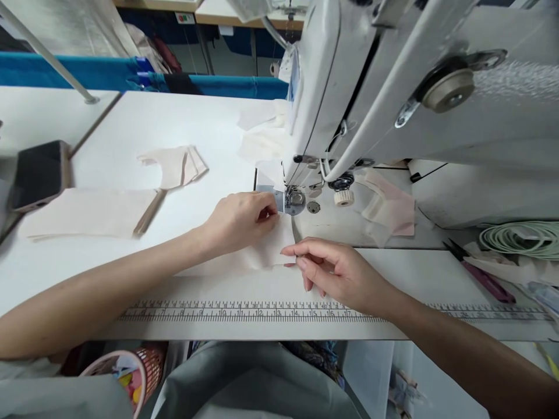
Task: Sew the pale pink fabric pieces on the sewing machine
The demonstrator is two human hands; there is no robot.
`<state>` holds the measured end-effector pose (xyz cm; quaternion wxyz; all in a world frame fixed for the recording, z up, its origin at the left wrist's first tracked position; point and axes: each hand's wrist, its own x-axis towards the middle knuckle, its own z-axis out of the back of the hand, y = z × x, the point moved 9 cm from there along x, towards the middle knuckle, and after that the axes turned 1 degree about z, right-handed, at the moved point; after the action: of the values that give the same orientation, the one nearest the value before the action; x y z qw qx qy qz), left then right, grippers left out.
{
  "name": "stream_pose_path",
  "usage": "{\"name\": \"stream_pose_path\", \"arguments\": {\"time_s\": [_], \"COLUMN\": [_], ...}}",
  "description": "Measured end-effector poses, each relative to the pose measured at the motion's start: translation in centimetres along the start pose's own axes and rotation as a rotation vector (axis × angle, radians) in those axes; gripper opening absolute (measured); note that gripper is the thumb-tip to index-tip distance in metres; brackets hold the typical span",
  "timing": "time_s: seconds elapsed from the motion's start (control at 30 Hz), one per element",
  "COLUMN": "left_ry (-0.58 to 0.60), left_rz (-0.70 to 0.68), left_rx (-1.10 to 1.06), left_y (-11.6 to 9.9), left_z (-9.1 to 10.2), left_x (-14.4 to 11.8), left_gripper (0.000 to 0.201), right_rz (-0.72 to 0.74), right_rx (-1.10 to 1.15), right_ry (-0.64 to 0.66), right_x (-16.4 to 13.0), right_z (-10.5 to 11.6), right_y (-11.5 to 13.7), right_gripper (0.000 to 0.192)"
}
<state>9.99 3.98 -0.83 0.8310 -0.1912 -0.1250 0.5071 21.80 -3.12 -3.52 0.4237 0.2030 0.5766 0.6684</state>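
A pale piece of fabric (271, 250) lies on the white table in front of the sewing machine (314, 116). My left hand (247, 218) is closed on the fabric's far part, fingers curled in a pinch just left of the needle area. At the fabric's near right corner, my right hand (334, 267) pinches the edge between thumb and forefinger, its other fingers bent below. The presser foot (290, 195) stands just beyond my left fingertips. Whether it touches the fabric I cannot tell.
Stacked pale fabric pieces (96, 212) and curved cut pieces (174, 166) lie left, near a dark phone (39, 174). A printed ruler (279, 311) runs along the front edge. Snips (484, 279) and coiled green cord (524, 238) lie right. A pink basket (148, 366) stands below.
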Motion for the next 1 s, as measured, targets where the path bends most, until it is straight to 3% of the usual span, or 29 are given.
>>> {"name": "stream_pose_path", "arguments": {"time_s": [0.3, 1.0], "left_ry": [-0.003, -0.038], "left_rz": [-0.007, -0.003], "left_rx": [0.054, 0.062], "left_y": [0.39, 0.54], "left_z": [-1.03, -1.13], "left_x": [0.10, 0.21], "left_gripper": [0.010, 0.014], "right_rz": [-0.016, -0.080], "right_rx": [-0.007, -0.006], "right_ry": [-0.001, 0.037], "right_x": [0.46, 0.52], "right_z": [-0.15, -0.14], "right_y": [-0.68, -0.93], "right_gripper": [0.030, 0.029]}}
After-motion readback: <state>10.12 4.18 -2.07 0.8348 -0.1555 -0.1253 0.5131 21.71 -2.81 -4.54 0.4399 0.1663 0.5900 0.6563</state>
